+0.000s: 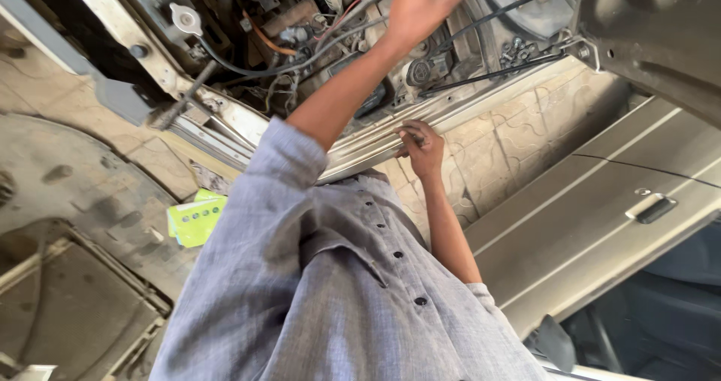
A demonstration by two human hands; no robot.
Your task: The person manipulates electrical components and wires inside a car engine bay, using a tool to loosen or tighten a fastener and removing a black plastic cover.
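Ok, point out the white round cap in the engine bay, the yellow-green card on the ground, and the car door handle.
white round cap [185, 19], head view, centre of its top.
yellow-green card [197, 218], head view, middle of its face.
door handle [655, 210], head view, middle of the dark grip.

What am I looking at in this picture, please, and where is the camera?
There is one view, from a camera worn on a person's head, looking down past their grey shirt and along both arms. In front is a car's open engine bay, full of hoses and cables. The left hand reaches up into it; the picture's edge cuts off the fingers, so I cannot tell what it holds. The right hand rests on the pale front rail, fingers curled at its edge. A yellow-green card lies on the ground, and a car door stands at the right.
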